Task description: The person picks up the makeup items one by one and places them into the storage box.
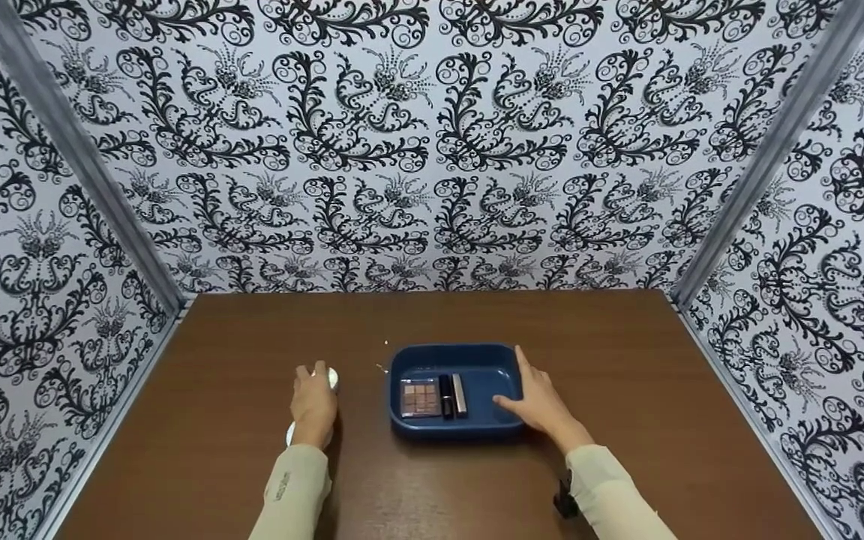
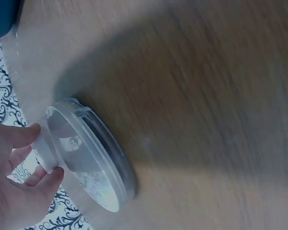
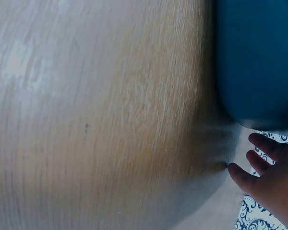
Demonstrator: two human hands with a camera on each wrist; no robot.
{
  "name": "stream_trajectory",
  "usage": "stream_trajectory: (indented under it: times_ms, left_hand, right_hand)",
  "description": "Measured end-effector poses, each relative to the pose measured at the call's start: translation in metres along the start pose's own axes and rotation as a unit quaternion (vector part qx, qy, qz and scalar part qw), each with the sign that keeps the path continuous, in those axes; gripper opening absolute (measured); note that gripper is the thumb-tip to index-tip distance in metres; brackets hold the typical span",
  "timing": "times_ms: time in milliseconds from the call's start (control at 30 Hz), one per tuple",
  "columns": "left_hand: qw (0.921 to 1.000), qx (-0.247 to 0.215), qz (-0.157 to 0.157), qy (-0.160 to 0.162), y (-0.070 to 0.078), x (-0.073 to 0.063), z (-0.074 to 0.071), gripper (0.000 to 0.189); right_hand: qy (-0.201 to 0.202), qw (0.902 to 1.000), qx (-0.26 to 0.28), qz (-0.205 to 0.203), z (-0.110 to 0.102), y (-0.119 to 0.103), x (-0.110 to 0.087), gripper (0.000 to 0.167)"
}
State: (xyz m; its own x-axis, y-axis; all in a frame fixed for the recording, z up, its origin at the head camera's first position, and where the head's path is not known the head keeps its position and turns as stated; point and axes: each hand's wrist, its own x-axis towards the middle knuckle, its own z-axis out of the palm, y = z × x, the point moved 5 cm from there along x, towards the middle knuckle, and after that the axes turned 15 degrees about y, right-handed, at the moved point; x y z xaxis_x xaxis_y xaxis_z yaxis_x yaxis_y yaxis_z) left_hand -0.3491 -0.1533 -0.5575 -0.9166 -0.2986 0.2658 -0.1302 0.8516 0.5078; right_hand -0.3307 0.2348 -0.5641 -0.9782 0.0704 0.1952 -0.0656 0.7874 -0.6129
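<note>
Mirror (image 2: 88, 165) pinched in left hand (image 1: 313, 401), left of blue tray (image 1: 462, 431); right hand (image 1: 541, 399) — spread, gripping nothing — at tray's right side.

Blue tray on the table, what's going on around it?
A person's left hand pinches a round, pale-rimmed object, perhaps a mirror, left of the blue tray. The right hand is at the tray's right side, its thumb over the inside; whether it touches is hard to tell. In the tray lie a palette, a black tube and a paler tube.
</note>
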Motion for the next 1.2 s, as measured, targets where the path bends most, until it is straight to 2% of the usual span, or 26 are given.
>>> stream_trajectory:
  times_ms: [167, 500, 833, 967, 1200]
  left_hand:
    - [0.9995, -0.012, 0.016, 0.025, 0.012, 0.006, -0.004, 0.044]
    - [0.9973, -0.025, 0.042, 0.054, 0.051, 0.012, -0.016, 0.046]
    - [0.9880, -0.061, 0.086, 0.114, 0.080, 0.007, -0.022, 0.038]
    - [0.9859, -0.079, 0.089, 0.118, 0.090, 0.004, -0.023, 0.038]
    - [0.9863, -0.086, 0.096, 0.103, 0.107, 0.001, -0.023, 0.038]
  right_hand:
    - [0.002, 1.0000, -0.002, -0.001, 0.000, 0.000, 0.002, 0.104]
    - [0.003, 1.0000, 0.002, -0.004, 0.002, 0.002, 0.002, 0.104]
    - [-0.004, 1.0000, 0.002, -0.002, -0.001, -0.001, 0.000, 0.103]
    - [-0.006, 1.0000, 0.001, -0.003, -0.001, -0.001, 0.000, 0.103]
    - [-0.005, 1.0000, 0.004, -0.003, -0.002, -0.001, 0.000, 0.104]
